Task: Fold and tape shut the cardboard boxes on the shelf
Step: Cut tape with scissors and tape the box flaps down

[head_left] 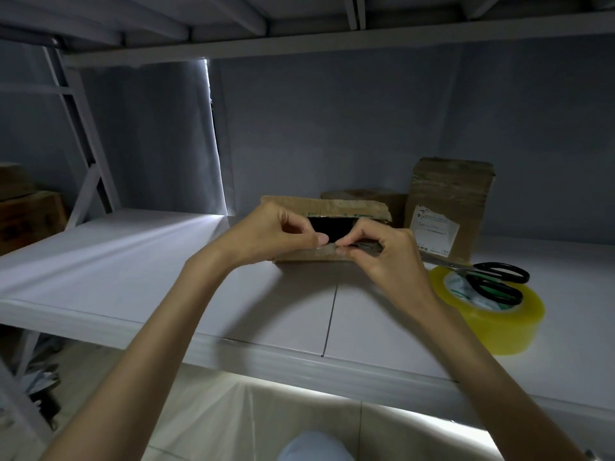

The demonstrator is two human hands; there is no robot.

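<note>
On the shelf, fingers pinch the box flap.

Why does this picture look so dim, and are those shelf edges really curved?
Head view: the only bright light slips through a gap at the back, streaking across the shelf; the open box gapes black between the hands. The wide lens bows the shelf's front edge.

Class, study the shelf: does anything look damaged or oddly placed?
Yes. The scissors lie balanced across the yellow tape roll rather than on the shelf, and the upright box behind looks crumpled and heavily taped.
</note>
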